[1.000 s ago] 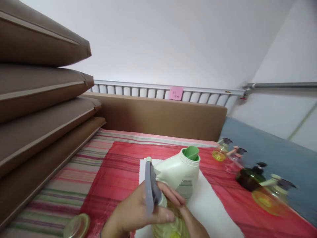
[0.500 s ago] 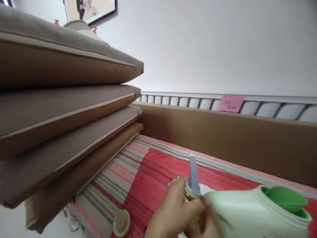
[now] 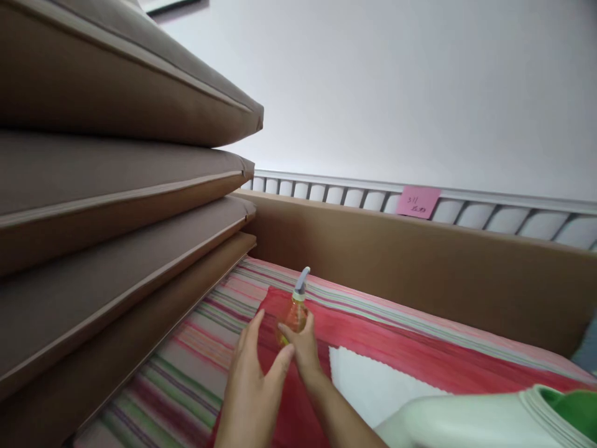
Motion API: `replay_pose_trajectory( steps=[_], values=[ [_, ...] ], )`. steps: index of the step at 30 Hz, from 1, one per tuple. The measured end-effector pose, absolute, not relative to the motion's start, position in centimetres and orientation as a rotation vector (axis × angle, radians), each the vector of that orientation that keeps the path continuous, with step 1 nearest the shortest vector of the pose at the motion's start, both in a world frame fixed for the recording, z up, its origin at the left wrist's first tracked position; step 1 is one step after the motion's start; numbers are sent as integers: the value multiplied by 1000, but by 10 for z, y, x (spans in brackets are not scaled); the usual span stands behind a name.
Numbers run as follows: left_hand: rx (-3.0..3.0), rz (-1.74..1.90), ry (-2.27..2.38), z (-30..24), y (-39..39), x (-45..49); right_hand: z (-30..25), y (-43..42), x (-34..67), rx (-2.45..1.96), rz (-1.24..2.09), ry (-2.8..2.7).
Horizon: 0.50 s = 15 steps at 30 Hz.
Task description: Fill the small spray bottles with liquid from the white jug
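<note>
A small rounded bottle [image 3: 295,316] with amber-yellow contents, a pale collar and a slanting grey top stands at the far left part of the red cloth [image 3: 368,333]. Its side is gripped between the thumb and fingers of my right hand [image 3: 304,348]. Closer to me, my left hand [image 3: 254,379] is open, thumb and fingers spread, holding nothing. A pale green plastic container [image 3: 471,420] with a green inner part at its mouth lies at the lower right, cut off by the frame. Beside it, a white scallop-edged sheet [image 3: 373,382] lies on the red cloth.
A stack of brown cushions [image 3: 140,168] rises on the left. Behind the striped cloth [image 3: 196,348] runs a brown padded board [image 3: 420,274]. A white radiator [image 3: 321,190] with a pink note [image 3: 418,202] stands by the wall.
The bottle has moved left and farther away, from beside the green container to the red cloth's far left part. My left hand has come off it. The view has shifted; the round lid is hidden or out of view.
</note>
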State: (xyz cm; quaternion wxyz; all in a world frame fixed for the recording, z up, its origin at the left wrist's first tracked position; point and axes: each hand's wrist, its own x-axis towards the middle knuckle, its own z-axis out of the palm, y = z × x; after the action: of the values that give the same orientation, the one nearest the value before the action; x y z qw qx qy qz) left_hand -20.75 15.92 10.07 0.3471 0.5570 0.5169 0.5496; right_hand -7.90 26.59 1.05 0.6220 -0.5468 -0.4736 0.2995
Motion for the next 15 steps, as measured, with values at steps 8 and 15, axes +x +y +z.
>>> replay_pose_trajectory(
  steps=[8,15],
  values=[
    [1275,1457,1264,95,166,-217,-32,360,-77,-1282,590,-1030],
    [1268,1360,1170,93,172,-218,-45,380,-77,-1312,562,-1057]
  ],
)
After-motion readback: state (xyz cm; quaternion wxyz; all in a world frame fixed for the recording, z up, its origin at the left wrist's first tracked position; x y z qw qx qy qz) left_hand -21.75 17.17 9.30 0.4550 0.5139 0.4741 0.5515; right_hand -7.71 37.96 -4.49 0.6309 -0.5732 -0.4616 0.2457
